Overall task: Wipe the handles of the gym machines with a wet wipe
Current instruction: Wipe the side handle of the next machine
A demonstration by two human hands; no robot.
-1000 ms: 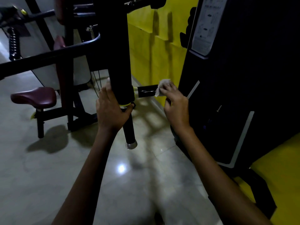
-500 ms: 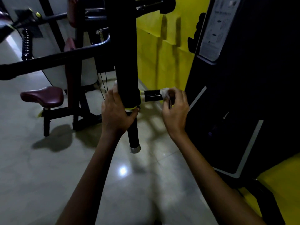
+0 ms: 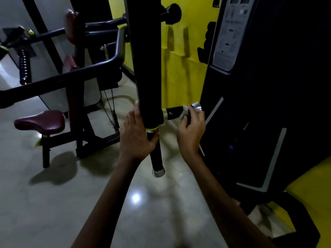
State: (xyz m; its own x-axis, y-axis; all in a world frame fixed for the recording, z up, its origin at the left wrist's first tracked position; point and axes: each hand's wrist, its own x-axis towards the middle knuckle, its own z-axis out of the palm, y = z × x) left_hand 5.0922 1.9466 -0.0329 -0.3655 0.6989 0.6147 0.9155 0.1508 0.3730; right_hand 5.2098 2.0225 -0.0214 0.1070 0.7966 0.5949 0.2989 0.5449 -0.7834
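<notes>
Fingers of the right hand (image 3: 191, 129) curl around the side handle (image 3: 174, 112), a short black horizontal grip with a silver end cap, and press a pale wet wipe (image 3: 185, 113) against it near the cap; only a strip of the wipe shows between fingers and grip. That handle juts toward 3 o'clock from the thick black padded post (image 3: 148, 68) standing upright at the centre of the view. The left hand (image 3: 138, 138) grips the post's lower end at the yellow band, fingers wrapped around the far side and thumb hooked across the thin black lower handle (image 3: 156, 154), which hangs straight down to a silver cap. Both bare forearms reach up from 6 o'clock. At 9 o'clock a maroon seat (image 3: 40, 121) sits on a black frame, with a curved black bar (image 3: 71, 76) above it. At 3 o'clock stands a dark machine housing carrying an instruction placard (image 3: 230, 33), and a yellow wall (image 3: 182, 59) fills the 12 o'clock background. The glossy grey floor (image 3: 71, 203) reflects a small light spot.
</notes>
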